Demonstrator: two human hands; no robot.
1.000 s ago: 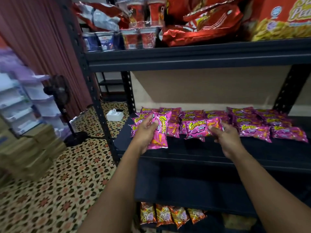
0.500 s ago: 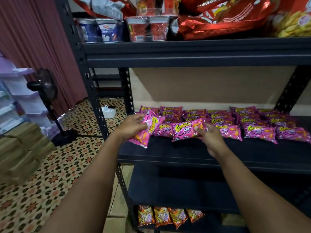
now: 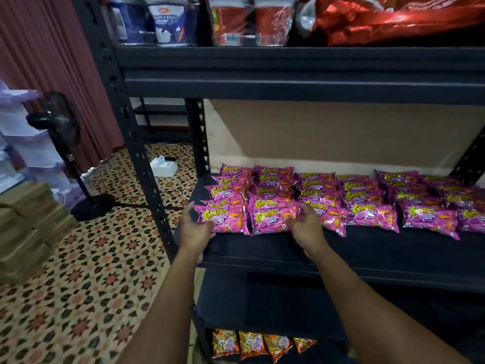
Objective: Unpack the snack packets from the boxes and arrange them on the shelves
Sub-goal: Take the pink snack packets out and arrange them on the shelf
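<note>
Several pink snack packets (image 3: 372, 214) lie in overlapping rows on the middle shelf (image 3: 367, 248) of a black metal rack. My left hand (image 3: 195, 228) grips the left end of the front-left pink packet (image 3: 223, 218), which lies flat on the shelf. My right hand (image 3: 305, 227) holds the right end of the neighbouring pink packet (image 3: 270, 219), thumb on top. Both packets sit at the front of the two leftmost rows.
The upper shelf (image 3: 288, 74) carries blue and red tubs and large red bags. Orange packets (image 3: 252, 346) lie on the bottom shelf. A standing fan (image 3: 60, 127), stacked cardboard boxes (image 3: 23, 227) and plastic drawers (image 3: 23, 143) stand left on the patterned floor.
Both hands lowered the two pink packets from mid-air onto the front of the left rows. The camera moved closer to the rack.
</note>
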